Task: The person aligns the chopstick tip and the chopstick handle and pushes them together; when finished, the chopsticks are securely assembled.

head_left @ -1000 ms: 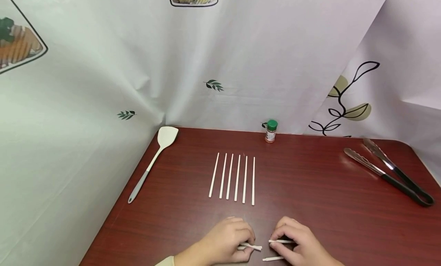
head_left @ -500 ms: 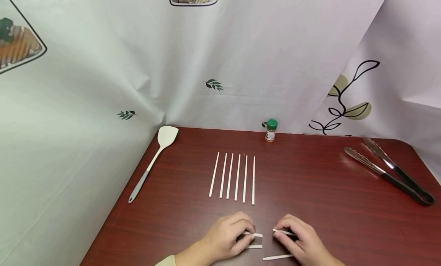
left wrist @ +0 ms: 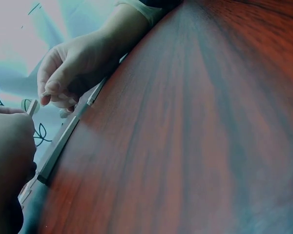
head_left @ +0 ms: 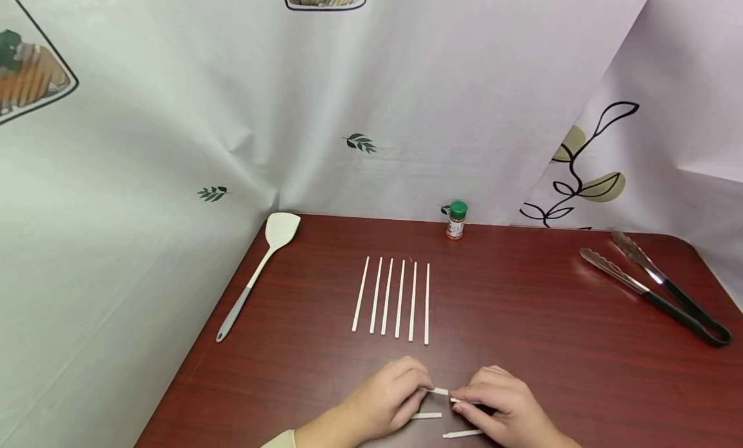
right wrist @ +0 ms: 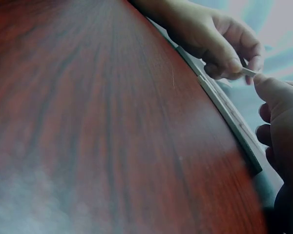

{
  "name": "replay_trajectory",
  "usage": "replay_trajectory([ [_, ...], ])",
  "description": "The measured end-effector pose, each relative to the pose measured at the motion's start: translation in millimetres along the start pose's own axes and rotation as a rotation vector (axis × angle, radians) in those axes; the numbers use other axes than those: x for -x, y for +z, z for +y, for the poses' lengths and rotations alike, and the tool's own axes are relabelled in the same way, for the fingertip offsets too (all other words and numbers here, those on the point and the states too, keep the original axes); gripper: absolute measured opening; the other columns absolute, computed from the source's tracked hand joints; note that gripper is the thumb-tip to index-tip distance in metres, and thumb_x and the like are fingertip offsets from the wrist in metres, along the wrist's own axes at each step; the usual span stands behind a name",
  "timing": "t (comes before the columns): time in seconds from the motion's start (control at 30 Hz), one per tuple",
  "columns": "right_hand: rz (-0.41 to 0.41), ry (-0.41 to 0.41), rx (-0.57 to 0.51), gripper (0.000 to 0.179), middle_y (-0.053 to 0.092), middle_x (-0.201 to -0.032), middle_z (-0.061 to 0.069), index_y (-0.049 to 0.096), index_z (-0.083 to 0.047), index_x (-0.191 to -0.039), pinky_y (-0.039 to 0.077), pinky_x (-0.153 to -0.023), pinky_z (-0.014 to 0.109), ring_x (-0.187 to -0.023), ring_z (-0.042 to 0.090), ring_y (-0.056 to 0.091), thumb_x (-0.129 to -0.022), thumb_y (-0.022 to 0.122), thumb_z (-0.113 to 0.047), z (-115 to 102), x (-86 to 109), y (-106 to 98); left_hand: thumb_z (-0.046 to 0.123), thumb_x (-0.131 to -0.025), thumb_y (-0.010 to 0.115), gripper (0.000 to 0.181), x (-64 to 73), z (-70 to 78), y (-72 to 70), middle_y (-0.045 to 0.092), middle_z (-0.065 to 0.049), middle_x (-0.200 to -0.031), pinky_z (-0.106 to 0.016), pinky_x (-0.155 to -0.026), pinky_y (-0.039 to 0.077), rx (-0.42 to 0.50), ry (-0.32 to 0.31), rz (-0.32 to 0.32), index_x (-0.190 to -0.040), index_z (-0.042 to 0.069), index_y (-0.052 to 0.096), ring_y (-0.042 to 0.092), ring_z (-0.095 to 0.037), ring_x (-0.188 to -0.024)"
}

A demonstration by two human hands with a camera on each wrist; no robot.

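My left hand (head_left: 391, 396) pinches a thin white stick (head_left: 439, 391) between thumb and fingers, its end pointing toward my right hand. The right hand (head_left: 506, 406) pinches another thin white stick (head_left: 455, 400), most of it hidden by the fingers. The two ends are close together in the head view; the right wrist view shows a bit of stick (right wrist: 248, 71) between the fingertips of both hands. Below the left hand a white stick (head_left: 427, 416) lies on the table. Under the right hand lies one more stick (head_left: 461, 434) with a narrower tip.
Several white sticks (head_left: 399, 300) lie in a row beyond the hands on the dark red table (head_left: 511, 293). A white spatula (head_left: 261, 267) lies at left, metal tongs (head_left: 656, 287) at right. A green-capped spice jar (head_left: 456, 220) stands by the printed curtain (head_left: 406, 113).
Both hands first rose slightly off the lower sticks, leaving them on the table. Since then the right hand has shifted left, bringing the held stick ends close together.
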State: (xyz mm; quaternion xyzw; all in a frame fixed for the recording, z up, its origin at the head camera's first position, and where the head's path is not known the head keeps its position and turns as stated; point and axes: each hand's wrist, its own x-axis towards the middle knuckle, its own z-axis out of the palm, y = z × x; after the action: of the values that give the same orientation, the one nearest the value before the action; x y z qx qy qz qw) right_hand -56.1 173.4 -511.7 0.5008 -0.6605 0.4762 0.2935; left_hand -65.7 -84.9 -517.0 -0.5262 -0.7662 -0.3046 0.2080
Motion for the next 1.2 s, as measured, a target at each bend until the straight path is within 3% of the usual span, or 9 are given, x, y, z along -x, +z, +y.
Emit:
replay_trajectory([
  [0.37, -0.005, -0.024, 0.015, 0.008, 0.067, -0.08, -0.005, 0.08, -0.004, -0.096, 0.043, -0.07, 0.021, -0.071, 0.002, 0.058, -0.099, 0.077, -0.011, -2.8, -5.3, 0.3, 0.012, -0.102, 0.07, 0.01, 0.8, 1.2, 0.1, 0.068, 0.009, -0.103, -0.016, -0.093, 0.05, 0.013, -0.02, -0.001, -0.111, 0.015, 0.072, 0.064, -0.001, -0.095],
  [0.73, -0.008, 0.036, 0.035, 0.007, 0.065, -0.079, -0.007, 0.078, -0.007, -0.095, 0.042, -0.07, 0.022, -0.07, 0.002, 0.056, -0.1, 0.076, -0.012, -6.5, -6.1, -0.1, 0.015, -0.099, 0.074, 0.01, 1.6, 3.2, 1.0, 0.068, 0.012, -0.095, -0.016, -0.083, 0.05, -0.001, -0.029, 0.03, -0.109, 0.018, 0.073, 0.061, 0.003, -0.083],
  [1.2, -0.017, 0.11, 0.031, 0.007, 0.068, -0.082, -0.007, 0.079, -0.008, -0.097, 0.044, -0.069, 0.014, -0.071, 0.002, 0.058, -0.099, 0.079, -0.015, -4.7, 10.9, 3.4, 0.014, -0.094, 0.08, 0.016, 0.8, 5.3, -1.9, 0.07, 0.012, -0.094, -0.015, -0.083, 0.05, 0.0, -0.033, 0.006, -0.106, 0.018, 0.071, 0.061, 0.004, -0.082],
])
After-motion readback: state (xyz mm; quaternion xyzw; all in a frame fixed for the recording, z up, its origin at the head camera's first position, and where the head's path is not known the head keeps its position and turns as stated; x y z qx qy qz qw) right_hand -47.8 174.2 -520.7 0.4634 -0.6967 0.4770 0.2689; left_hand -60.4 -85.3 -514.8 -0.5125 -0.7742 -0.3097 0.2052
